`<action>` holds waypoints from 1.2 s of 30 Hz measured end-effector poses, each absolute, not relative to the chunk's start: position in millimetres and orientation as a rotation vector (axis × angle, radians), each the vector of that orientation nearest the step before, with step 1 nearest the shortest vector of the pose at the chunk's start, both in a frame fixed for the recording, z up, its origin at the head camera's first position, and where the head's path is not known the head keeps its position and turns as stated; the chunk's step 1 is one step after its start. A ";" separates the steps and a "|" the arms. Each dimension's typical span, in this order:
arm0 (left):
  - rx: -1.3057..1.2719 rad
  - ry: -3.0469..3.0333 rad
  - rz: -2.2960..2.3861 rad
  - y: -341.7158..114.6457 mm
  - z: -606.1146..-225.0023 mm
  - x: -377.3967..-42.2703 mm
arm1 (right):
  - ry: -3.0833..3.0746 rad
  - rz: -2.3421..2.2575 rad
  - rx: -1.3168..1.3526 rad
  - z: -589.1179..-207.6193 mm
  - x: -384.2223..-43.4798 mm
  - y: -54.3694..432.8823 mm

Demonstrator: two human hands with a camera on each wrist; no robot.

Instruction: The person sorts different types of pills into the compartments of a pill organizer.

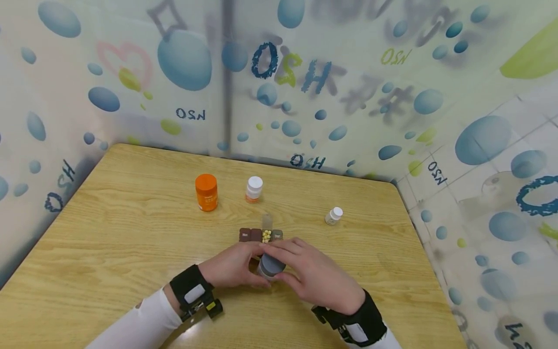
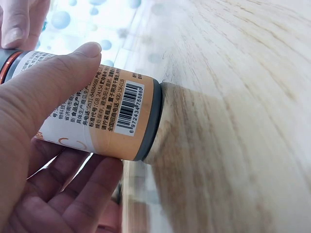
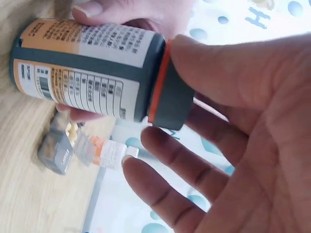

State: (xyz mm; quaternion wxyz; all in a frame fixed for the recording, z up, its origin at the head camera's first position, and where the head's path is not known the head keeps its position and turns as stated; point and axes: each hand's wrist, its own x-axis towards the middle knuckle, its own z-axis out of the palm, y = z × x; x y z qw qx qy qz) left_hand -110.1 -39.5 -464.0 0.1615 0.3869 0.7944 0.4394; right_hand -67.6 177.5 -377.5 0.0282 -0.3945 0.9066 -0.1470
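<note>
A grey-capped supplement bottle (image 1: pixel 272 265) with an orange and white label stands between both hands, its base at the tabletop. My left hand (image 1: pixel 233 265) grips its body, thumb across the barcode side (image 2: pixel 129 109) and fingers on the opposite side. Around the grey cap (image 3: pixel 172 90), my right hand (image 1: pixel 314 274) has its thumb and forefinger, while its other fingers are spread apart from the bottle. Just beyond the hands lies a pill organizer (image 1: pixel 250 235) with brown and grey lids. One compartment has its lid raised and holds yellow pills (image 1: pixel 266 236); the hands hide the organizer's near part.
An orange jar (image 1: pixel 207 193) stands at the back left of the wooden table (image 1: pixel 131 218). Right of it is a white-capped bottle (image 1: pixel 254 189), and a small white bottle (image 1: pixel 333 216) stands farther right. Patterned curtains (image 1: pixel 187 97) surround the table's back and sides.
</note>
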 end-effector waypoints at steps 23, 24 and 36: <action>1.088 2.304 1.221 -38.6 -461.6 -107.8 | 2.810 -0.471 -1.218 -374.3 -66.6 175.4; 1.093 2.302 1.223 -38.6 -461.4 -107.8 | 2.832 -0.472 -1.194 -375.4 -66.8 174.3; 1.113 2.270 1.246 -39.0 -461.9 -109.7 | 2.883 -0.464 -1.197 -376.4 -70.4 178.1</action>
